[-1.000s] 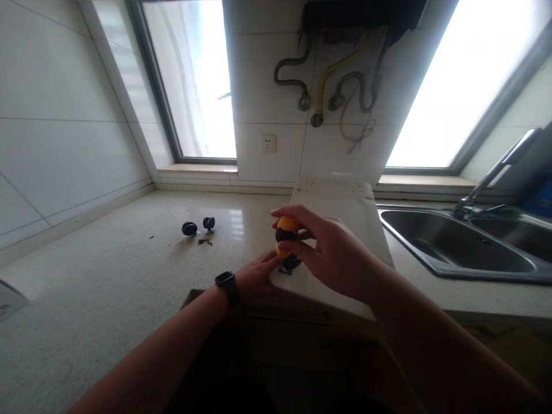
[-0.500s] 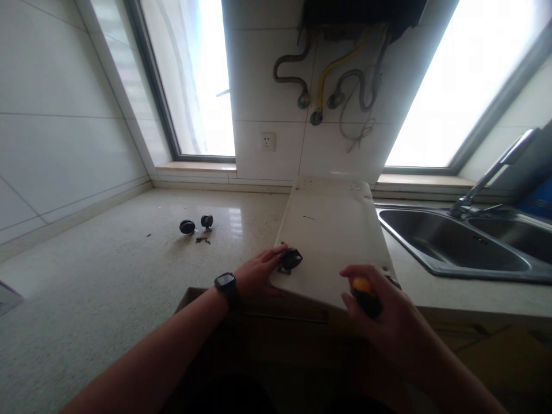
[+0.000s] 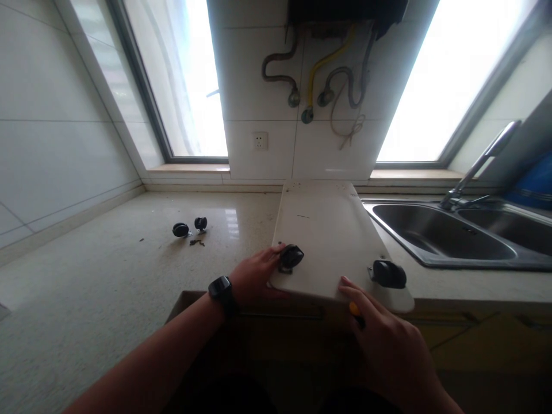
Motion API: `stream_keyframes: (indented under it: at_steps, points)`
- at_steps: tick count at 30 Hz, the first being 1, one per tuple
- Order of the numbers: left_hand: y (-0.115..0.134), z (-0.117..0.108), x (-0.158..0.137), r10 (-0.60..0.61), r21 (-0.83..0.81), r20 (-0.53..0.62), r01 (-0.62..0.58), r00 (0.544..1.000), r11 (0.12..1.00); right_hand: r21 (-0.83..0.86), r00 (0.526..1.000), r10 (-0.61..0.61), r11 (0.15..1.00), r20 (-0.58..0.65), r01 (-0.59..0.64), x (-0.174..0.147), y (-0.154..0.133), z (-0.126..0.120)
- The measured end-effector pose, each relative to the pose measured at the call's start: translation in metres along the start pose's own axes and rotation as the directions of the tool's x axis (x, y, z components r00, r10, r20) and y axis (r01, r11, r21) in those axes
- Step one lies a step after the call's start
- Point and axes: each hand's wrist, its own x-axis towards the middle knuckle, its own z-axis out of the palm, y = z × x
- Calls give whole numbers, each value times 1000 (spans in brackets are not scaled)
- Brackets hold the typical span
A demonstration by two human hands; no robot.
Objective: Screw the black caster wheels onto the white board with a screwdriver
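Observation:
A white board (image 3: 319, 230) lies on the counter, overhanging its front edge. A black caster wheel (image 3: 291, 256) sits on its near left corner, and another caster wheel (image 3: 389, 274) is on the near right corner. My left hand (image 3: 255, 275) is closed around the board's left front corner, fingers beside the left caster. Inside my right hand (image 3: 383, 336) is a screwdriver, its yellow and black handle (image 3: 355, 310) mostly covered by the fingers. That hand is at the board's front edge, with the index fingertip at the top surface. The screwdriver's blade is hidden.
On the counter to the left lie two loose casters, one nearer (image 3: 180, 230) and one farther (image 3: 200, 223), with several small screws (image 3: 197, 242) beside them. A steel sink (image 3: 444, 236) with a tap (image 3: 478, 167) is at the right. Pipes (image 3: 313, 80) hang on the wall behind.
My right hand has moved down toward me at the board's front edge, uncovering the right caster. My left hand keeps its hold on the corner. The view has shifted slightly.

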Motion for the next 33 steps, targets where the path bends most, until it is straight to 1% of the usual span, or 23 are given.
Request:
stream_keyframes:
  at_steps: [2,5,9,15,18,21,24,26,28,33]
  points:
    - [3,-3,2,1,14,-9,-1,1000,1000,-60,1000,27,998,-5,-28,2,1,-2]
    - [5,-6,3,4,18,-41,-3,999,1000,-82,998,58,995,-38,-61,7,1,-5]
    - [9,-11,5,-17,-20,-66,15,998,1000,-50,992,96,994,-85,-101,14,0,-9]
    - [17,-19,8,-36,-50,-55,33,998,998,13,985,114,993,-131,-114,18,0,-9]
    - [17,-18,8,-26,-4,-41,26,999,1000,45,979,147,989,-141,-142,20,5,-4]
    - [17,-17,9,-29,85,-27,31,999,996,64,971,168,985,-168,-160,21,13,4]
    - [19,-16,10,-34,180,-25,38,999,983,44,966,178,984,-190,-173,23,21,9]
    - [21,-15,11,-36,221,-30,42,999,974,54,967,173,985,-188,-166,26,26,11]
    - [23,-12,11,-32,234,-57,45,998,971,101,970,168,983,-175,-152,31,31,12]
    - [27,0,11,-15,259,-137,51,990,965,204,981,176,966,-86,-155,43,49,17]
